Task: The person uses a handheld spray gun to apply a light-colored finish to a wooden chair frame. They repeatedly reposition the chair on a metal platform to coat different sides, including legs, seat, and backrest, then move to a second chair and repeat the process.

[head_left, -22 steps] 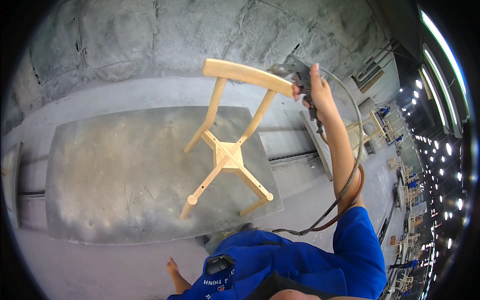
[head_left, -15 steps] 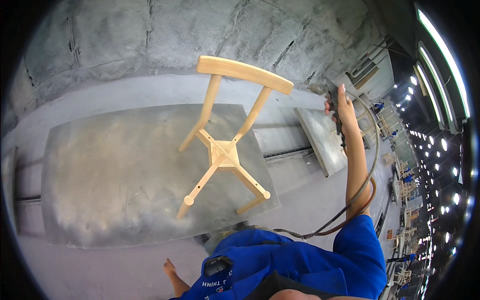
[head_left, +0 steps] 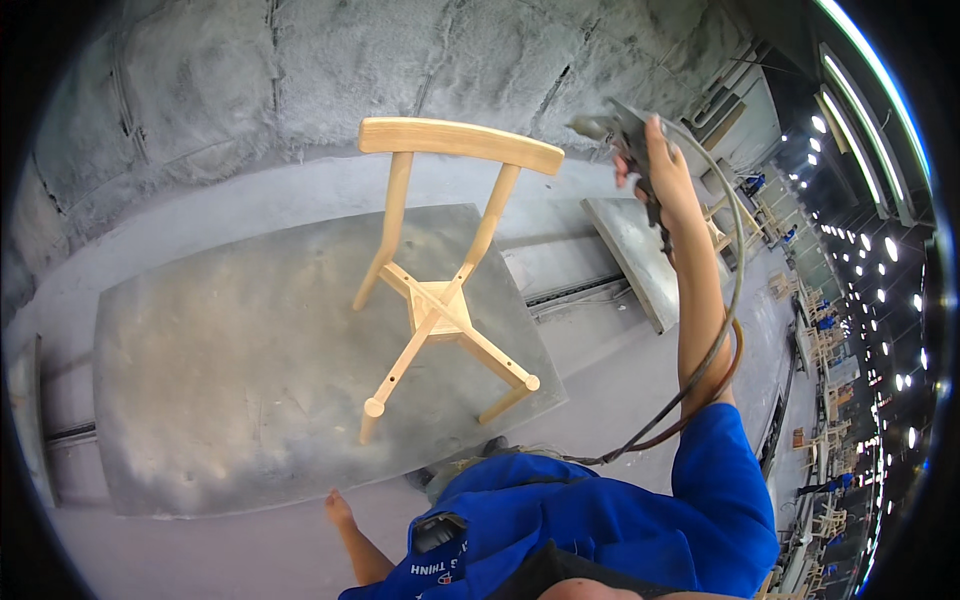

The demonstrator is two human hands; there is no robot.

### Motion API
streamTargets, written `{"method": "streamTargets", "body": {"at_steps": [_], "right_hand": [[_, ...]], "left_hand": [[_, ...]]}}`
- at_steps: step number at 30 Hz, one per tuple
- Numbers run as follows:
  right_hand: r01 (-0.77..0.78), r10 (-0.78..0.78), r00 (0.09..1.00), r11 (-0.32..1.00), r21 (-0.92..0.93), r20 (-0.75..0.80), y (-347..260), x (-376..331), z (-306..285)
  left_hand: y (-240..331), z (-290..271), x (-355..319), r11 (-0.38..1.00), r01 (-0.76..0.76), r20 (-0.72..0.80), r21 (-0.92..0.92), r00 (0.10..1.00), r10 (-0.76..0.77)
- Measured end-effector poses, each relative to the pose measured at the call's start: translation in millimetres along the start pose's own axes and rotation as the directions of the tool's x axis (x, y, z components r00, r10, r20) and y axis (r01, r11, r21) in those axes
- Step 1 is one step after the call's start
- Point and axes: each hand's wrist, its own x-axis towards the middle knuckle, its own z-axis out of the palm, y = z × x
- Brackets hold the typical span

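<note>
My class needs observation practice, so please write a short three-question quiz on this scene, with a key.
1. What tool does the right grip hold?
2. True or false: the pale wooden chair frame stands on the flat, grey, rectangular board.
3. Fill in: the frame's pale, straight wooden crossbars form the letter ___.

Key: 1. a dark, hose-fed spray gun; 2. true; 3. X.
</note>
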Motion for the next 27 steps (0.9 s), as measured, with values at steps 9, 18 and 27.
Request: {"method": "streamTargets", "body": {"at_steps": [9,18,27], "right_hand": [[0.798,-0.756,0.601,0.548,-0.251,0.26,-116.0,62.2,139.2],[0.778,-0.195,0.532,0.497,-0.385,0.824,-157.8,-15.5,215.0],[0.613,-0.161,0.405,0.778,-0.137,0.9,21.7,-118.7,52.0]], "left_hand": [[-57.9,0.1,-91.6,0.982,0.109,-0.014,0.156,0.994,-0.108],[-134.6,21.9,-163.2,0.843,0.379,-0.024,0.382,0.916,-0.401],[-9.8,153.2,-138.4,0.962,-0.252,0.244,0.103,0.944,0.221]]}}
